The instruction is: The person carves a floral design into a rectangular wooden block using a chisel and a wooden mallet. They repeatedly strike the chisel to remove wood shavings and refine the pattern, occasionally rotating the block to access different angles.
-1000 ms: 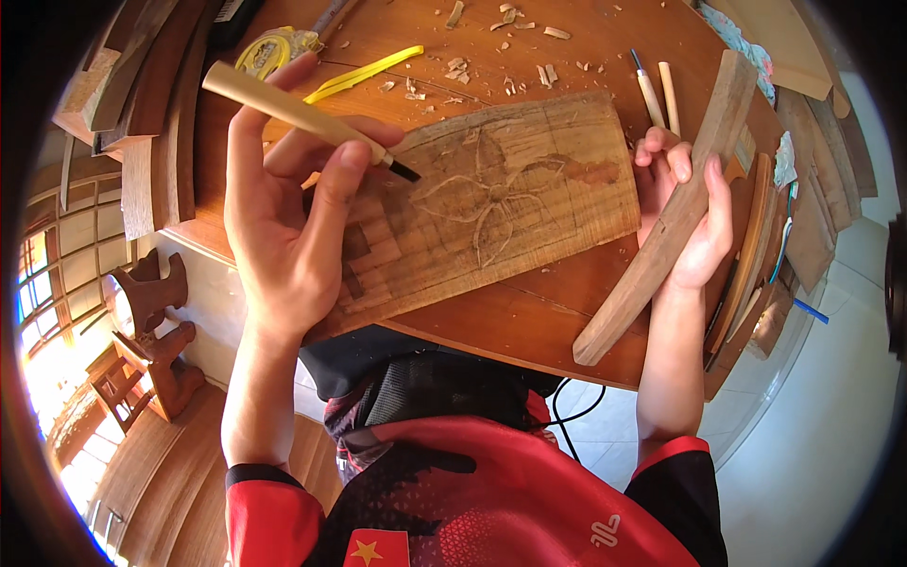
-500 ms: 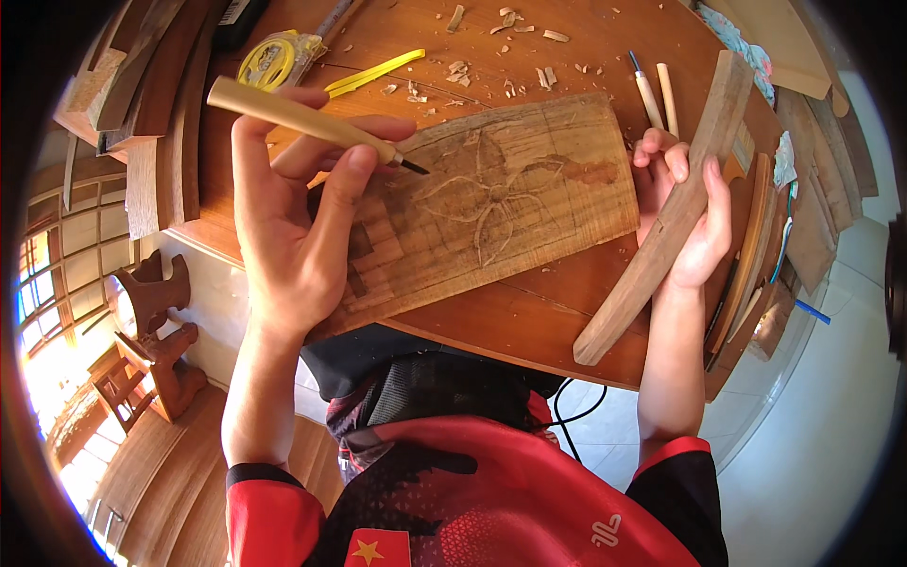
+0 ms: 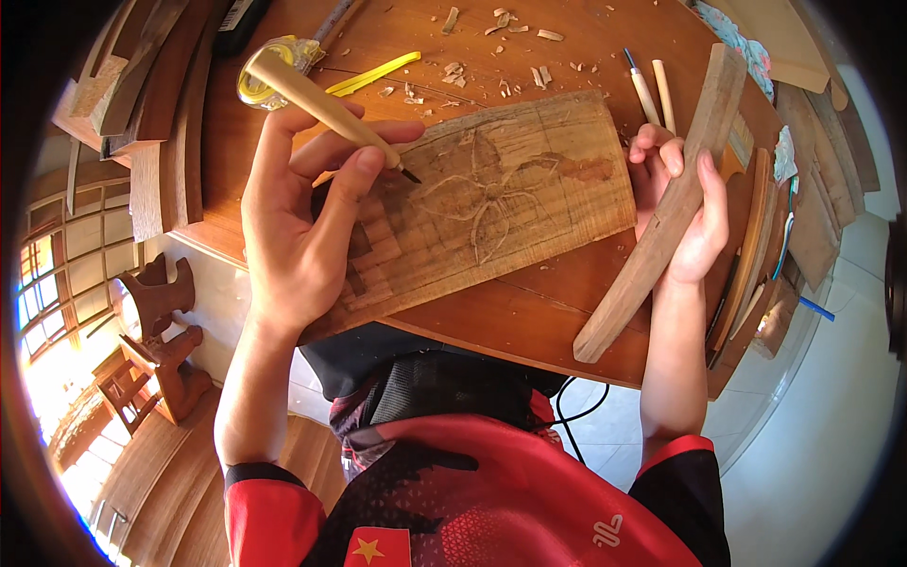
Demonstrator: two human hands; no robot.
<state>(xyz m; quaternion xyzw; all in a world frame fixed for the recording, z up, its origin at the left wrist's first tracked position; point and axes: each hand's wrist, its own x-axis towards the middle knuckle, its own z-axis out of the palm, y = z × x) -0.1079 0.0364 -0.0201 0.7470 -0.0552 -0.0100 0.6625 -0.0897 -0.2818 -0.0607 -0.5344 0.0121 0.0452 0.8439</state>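
Observation:
My left hand [image 3: 302,213] grips a carving chisel [image 3: 316,102] by its pale wooden handle, between thumb and fingers. The chisel's short dark tip points down over the left part of a wooden board [image 3: 557,213]; whether it touches cannot be told. A flower with long petals [image 3: 487,194] is carved into the board, which lies tilted on the table. Beyond the board's right end, my right hand [image 3: 694,213] is closed around a long wooden stick [image 3: 661,231], holding it at a slant. The stick's lower end is above the table's near edge.
Wood shavings [image 3: 453,73] lie scattered across the table [image 3: 529,293]. Two more wooden-handled tools [image 3: 652,99] rest near the stick's upper end. A tape measure [image 3: 274,80] and a yellow strip-like object [image 3: 378,73] are at the back left. Stacked wood pieces [image 3: 156,123] stand at the left.
My left hand has shifted slightly, and the chisel is now tilted more steeply, its tip a little lower and further left. My right hand and the stick have barely moved.

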